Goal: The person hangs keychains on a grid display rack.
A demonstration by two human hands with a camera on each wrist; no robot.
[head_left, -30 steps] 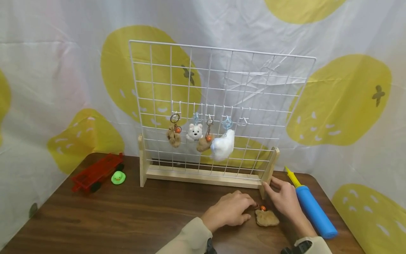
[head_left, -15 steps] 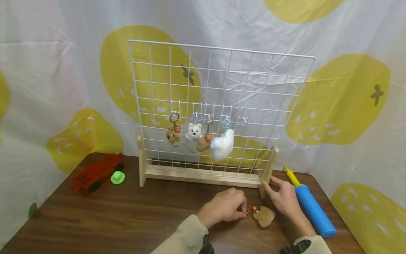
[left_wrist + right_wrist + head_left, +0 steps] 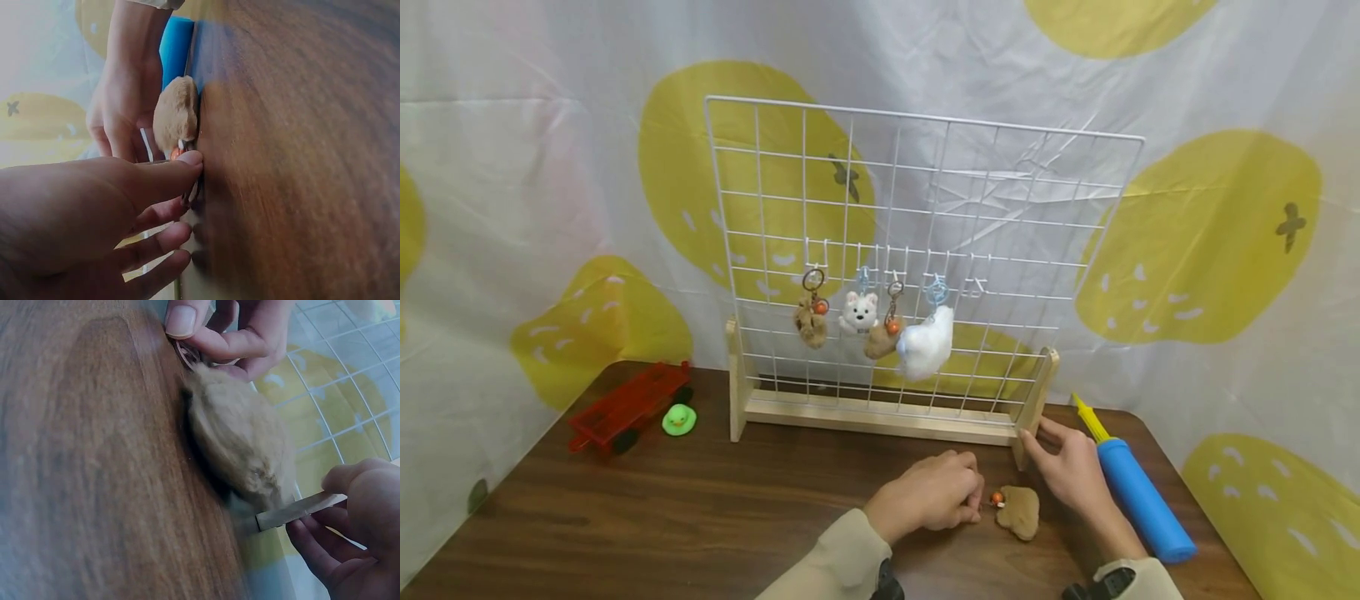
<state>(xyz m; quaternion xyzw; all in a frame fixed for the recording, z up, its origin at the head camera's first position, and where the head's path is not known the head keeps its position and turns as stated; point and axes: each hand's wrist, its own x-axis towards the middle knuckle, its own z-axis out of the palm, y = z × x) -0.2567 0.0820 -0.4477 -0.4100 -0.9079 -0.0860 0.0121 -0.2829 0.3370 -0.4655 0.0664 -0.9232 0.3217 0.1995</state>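
A brown plush keychain [image 3: 1019,510] with an orange bead lies on the dark wooden table [image 3: 700,517], just in front of the right foot of a white wire grid stand [image 3: 925,208]. My left hand [image 3: 976,500] pinches the keychain's metal ring [image 3: 187,353] against the tabletop; the left wrist view shows the thumb [image 3: 181,164] on the ring and the plush [image 3: 176,115] beyond it. My right hand [image 3: 1036,432] holds the stand's wooden foot [image 3: 290,514] between thumb and fingers, right of the plush [image 3: 240,440].
Two brown and two white plush keychains [image 3: 876,323] hang on hooks across the grid. A blue pump with a yellow tip [image 3: 1138,496] lies right of my right hand. A red toy cart [image 3: 628,407] and a green duck [image 3: 679,419] sit at the left. A curtain hangs close behind.
My left hand has taken the ring in a pinch and drawn it slightly left; the plush turned and slid left with it. The right hand has stayed on the stand's foot.
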